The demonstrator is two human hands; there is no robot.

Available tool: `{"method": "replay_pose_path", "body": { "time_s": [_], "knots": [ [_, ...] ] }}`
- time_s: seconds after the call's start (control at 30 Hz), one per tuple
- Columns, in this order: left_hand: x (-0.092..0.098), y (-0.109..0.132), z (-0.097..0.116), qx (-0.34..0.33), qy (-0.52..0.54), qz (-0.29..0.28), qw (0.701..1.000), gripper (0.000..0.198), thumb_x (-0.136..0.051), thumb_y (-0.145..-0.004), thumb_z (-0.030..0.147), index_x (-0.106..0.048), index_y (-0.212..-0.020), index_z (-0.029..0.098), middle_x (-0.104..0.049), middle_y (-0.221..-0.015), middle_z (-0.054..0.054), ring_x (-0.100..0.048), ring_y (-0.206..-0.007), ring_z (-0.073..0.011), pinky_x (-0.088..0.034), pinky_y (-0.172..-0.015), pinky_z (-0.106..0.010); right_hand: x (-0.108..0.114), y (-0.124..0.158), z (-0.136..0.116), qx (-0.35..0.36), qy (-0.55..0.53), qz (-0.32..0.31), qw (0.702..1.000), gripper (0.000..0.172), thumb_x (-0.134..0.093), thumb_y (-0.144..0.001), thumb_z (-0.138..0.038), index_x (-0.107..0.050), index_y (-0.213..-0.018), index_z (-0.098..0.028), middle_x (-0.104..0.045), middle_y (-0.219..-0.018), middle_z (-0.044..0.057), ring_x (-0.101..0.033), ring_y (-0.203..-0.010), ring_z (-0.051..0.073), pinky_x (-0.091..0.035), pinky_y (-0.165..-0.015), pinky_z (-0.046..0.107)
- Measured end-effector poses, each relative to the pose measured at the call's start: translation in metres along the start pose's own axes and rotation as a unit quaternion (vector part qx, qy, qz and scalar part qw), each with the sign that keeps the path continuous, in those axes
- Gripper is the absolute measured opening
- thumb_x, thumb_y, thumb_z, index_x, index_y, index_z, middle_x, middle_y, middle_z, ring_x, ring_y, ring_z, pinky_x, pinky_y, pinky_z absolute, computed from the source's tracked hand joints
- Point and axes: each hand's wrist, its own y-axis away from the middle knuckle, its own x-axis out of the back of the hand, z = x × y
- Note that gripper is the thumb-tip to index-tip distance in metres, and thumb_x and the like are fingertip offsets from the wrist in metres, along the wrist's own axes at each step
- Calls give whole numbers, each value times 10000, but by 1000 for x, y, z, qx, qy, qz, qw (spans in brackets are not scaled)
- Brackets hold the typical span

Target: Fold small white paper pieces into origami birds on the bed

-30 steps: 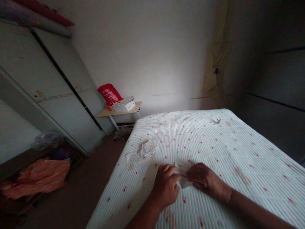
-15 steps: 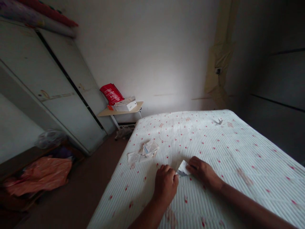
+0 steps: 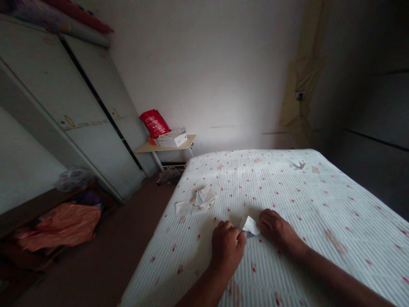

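A small folded piece of paper [image 3: 251,224], white with a grey underside, sits on the mattress between my two hands. My left hand [image 3: 227,245] is closed, with thumb and fingers pinching the paper's left edge. At the right edge, the curled fingers of my right hand [image 3: 277,229] press against the paper; their tips are partly hidden. Farther off to the left lies a loose pile of printed paper pieces [image 3: 206,197]. A pointed folded paper shape [image 3: 298,165] rests near the far right of the mattress.
The white ribbed mattress [image 3: 271,187] with red dots fills the foreground. Behind its far left corner, a small table [image 3: 145,148] bears a red bag [image 3: 155,123] and a white box [image 3: 174,140]. A pale cabinet [image 3: 92,115] and an orange cloth [image 3: 64,225] are at left.
The view has shifted slightly, moving the scene rightward. The paper's upper flap stands more raised and folded between my hands. Both hands stay at its edges.
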Motion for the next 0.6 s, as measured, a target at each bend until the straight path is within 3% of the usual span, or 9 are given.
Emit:
{"method": "replay_pose_path", "body": {
  "time_s": [0.23, 0.6],
  "knots": [
    [0, -2, 3, 32, -36, -21, 999, 154, -523, -795, 239, -604, -680, 176, -576, -768, -40, -507, -788, -181, -353, -682, -296, -10, -5, -5, 8, 115, 14, 993, 204, -422, -862, -186, -537, -693, -174, -555, -782, 72, -532, -739, 187, -453, -694, 316],
    [-4, 2, 3, 17, -51, -20, 998, 130, -515, -791, 227, -626, -745, 177, -545, -817, -46, -480, -837, -196, -353, -711, -322, -12, -5, -4, 13, 139, 22, 990, 201, -423, -868, -215, -531, -702, -181, -553, -798, 71, -531, -735, 182, -447, -665, 299]
  ]
}}
